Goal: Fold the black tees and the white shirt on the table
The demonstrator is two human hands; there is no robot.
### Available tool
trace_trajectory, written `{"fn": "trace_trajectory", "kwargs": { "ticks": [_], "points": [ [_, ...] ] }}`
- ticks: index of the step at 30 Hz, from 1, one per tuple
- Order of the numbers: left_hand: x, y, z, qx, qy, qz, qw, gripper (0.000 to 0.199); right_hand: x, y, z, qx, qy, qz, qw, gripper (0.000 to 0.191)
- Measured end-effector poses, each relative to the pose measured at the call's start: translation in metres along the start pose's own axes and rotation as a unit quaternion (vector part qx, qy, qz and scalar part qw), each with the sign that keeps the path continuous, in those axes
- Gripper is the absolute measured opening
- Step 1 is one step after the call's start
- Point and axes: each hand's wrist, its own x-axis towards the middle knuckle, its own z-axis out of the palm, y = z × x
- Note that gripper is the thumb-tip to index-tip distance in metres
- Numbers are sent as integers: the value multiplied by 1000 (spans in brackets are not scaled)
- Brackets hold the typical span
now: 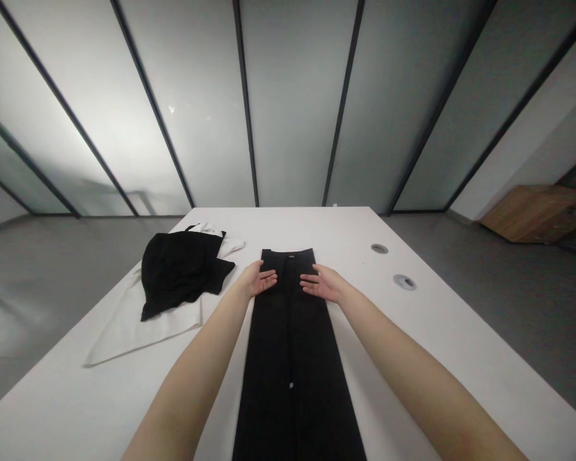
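Observation:
A pair of black trousers point(290, 346) lies flat and lengthwise down the middle of the white table, waistband at the far end. The legs run toward me and out of the bottom of the view. Over the left edge near the waist is my left hand point(260, 280), palm turned inward, fingers stretched out. Mirroring it at the right edge, my right hand point(320, 283) also has its fingers extended. Neither hand grips anything; whether the fingertips touch the cloth I cannot tell. A small white speck shows between the trouser legs.
Left of the trousers, a black garment point(180, 269) is heaped on a white cloth point(129, 333) on the table point(336, 224). Two round inserts point(405, 282) are set into the tabletop at right. Frosted glass panels point(297, 115) stand behind; a wooden piece point(537, 214) is at far right.

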Motion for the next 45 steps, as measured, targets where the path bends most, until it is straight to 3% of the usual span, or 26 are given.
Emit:
{"fn": "trace_trajectory", "kwargs": {
  "ticks": [3,8,18,26,29,31,34,36,40,45],
  "points": [
    [10,7,2,-49,-12,-13,999,48,12,-3,4,36,-14,14,999,29],
    [26,-1,10,-119,2,18,993,62,27,-2,14,85,-10,5,996,29],
    [29,-22,13,-153,-18,79,985,36,25,16,16,108,18,-55,993,23],
    [32,-26,14,-144,-24,81,986,28,10,4,-4,-4,0,76,997,43],
    [34,-28,15,-143,-30,79,986,28,9,-3,-7,71,-85,92,990,48],
    [35,-29,16,-144,-34,77,986,29,12,-6,-4,187,-158,94,965,59],
    [37,-30,16,-145,-39,74,986,30,21,-4,2,314,-146,75,935,69],
    [38,-30,15,-147,-42,73,986,30,27,-1,6,329,-109,64,936,63],
    [40,-29,14,-149,-47,70,985,29,36,8,12,285,-90,40,953,36],
    [40,-28,13,-151,-54,66,985,26,38,18,17,204,-78,-60,974,8]
  ]
}}
